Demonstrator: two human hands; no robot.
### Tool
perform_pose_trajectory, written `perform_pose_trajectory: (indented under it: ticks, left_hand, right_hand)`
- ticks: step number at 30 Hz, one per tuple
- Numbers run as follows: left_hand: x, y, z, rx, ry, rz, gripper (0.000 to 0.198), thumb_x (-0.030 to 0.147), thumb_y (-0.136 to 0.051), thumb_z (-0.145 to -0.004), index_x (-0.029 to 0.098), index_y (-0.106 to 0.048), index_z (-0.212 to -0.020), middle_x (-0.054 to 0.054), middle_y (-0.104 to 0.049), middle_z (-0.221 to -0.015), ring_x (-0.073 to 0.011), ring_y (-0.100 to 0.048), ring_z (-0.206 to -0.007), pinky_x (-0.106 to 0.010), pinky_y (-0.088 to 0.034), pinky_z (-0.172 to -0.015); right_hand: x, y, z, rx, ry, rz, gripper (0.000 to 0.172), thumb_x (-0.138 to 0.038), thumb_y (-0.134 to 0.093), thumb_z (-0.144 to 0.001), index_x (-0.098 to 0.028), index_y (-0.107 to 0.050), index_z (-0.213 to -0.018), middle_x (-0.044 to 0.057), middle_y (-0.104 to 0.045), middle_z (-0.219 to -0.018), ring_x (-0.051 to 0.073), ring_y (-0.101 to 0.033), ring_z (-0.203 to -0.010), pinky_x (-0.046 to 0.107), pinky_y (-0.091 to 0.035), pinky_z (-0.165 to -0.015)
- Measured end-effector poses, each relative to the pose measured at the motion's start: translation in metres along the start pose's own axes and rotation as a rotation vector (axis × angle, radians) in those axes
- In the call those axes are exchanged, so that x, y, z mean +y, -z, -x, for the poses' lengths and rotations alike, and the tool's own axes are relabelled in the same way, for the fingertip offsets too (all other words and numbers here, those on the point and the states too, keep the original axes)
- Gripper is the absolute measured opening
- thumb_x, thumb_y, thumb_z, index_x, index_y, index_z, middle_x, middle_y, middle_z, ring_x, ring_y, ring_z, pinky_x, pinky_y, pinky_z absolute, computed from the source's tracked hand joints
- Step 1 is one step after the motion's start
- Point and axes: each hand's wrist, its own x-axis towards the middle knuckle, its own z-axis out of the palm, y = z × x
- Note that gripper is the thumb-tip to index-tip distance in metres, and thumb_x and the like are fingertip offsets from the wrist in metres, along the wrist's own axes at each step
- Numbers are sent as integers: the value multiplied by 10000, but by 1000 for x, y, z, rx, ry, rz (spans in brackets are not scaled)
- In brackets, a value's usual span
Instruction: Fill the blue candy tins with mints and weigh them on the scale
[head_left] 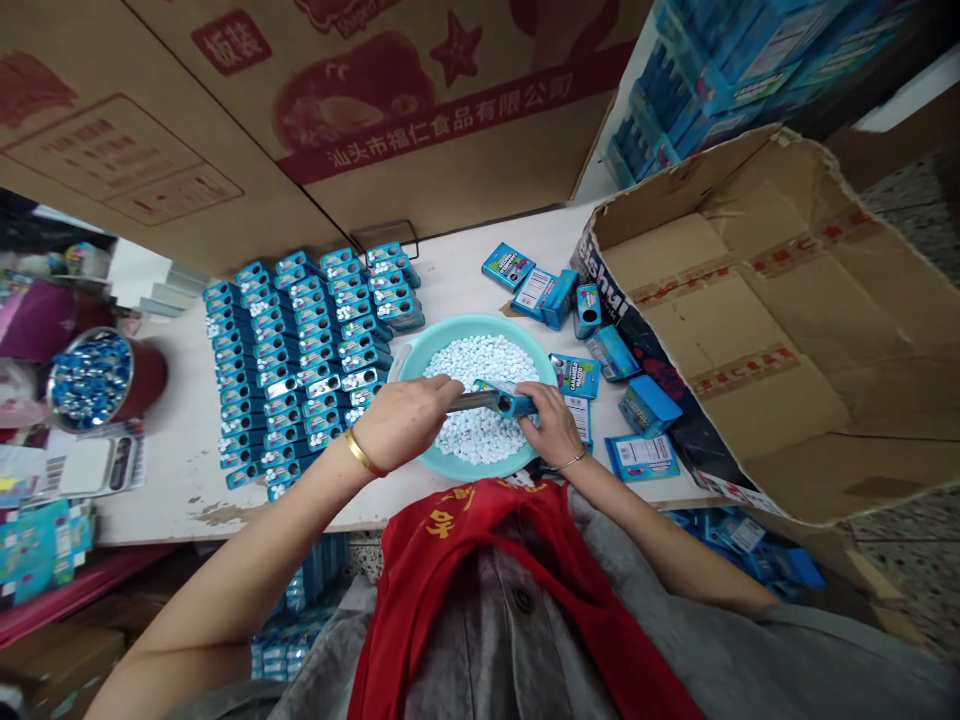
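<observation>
My left hand [409, 418] is closed around a metal scoop [472, 400] that reaches right over the basin. In my right hand [553, 428] is a small blue candy box [514, 404], its round opening turned toward the scoop's end. The scoop's tip meets or nearly meets that opening; I cannot tell which. Below both hands stands a pale green basin [411, 362] holding many small whitish candies [480, 440]. Rows of upright blue boxes [315, 350] stand to the left, several with candies showing at their openings.
Loose blue boxes [649, 405] lie right of the basin, beside a large open carton [750, 330]. Tall cardboard boxes [420, 120] line the table's back. At the left are a red bucket [146, 375] of shiny blue wrapped pieces and a white scale [88, 467].
</observation>
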Motion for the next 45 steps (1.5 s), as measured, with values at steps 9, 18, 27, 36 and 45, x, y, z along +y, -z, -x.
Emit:
perform_pose_trajectory:
  ticks: [9,18,27,36,45]
  left_hand:
    - [-44,-54,-7,139,-69,610,236,227,-556,-832,173,-567,-1062,-30,-634,-965,-150,-591,-838,-267,-469,-752]
    - [-69,-147,-75,150,252,218,306,100,-334,-908,145,-536,-1132,-137,-565,-1090,-248,-517,-1003,-390,-420,-882]
    - [-23,-201,-76,54,50,384,333,67,-371,-879,150,-536,-1155,-134,-553,-1150,-241,-495,-1046,-381,-400,-962]
    - [-26,-187,-52,43,-32,703,412,138,-532,-789,132,-514,-1200,-88,-619,-1124,-167,-587,-896,-289,-483,-823]
    - [-31,-68,-10,184,-176,594,304,151,-489,-857,142,-516,-1159,-97,-611,-1074,-170,-576,-977,-315,-473,-865]
  right_hand:
    - [9,12,5,100,-135,8,348,-198,-566,-785,-215,-536,-1131,99,-642,-1081,279,-595,-1017,463,-489,-900]
    - [20,19,6,234,-383,-67,426,-389,-664,-768,-193,-526,-1121,100,-654,-1018,264,-634,-916,444,-516,-837]
    - [27,12,2,311,-439,-236,482,-411,-720,-720,-184,-519,-1095,87,-640,-1030,233,-631,-918,379,-549,-770]
    - [31,23,3,242,-410,-276,475,-385,-711,-734,-198,-508,-1121,81,-632,-1056,232,-619,-953,392,-536,-812]
    - [17,31,-1,116,-91,27,353,-165,-539,-762,-216,-547,-1112,100,-625,-1089,292,-566,-1045,503,-460,-924]
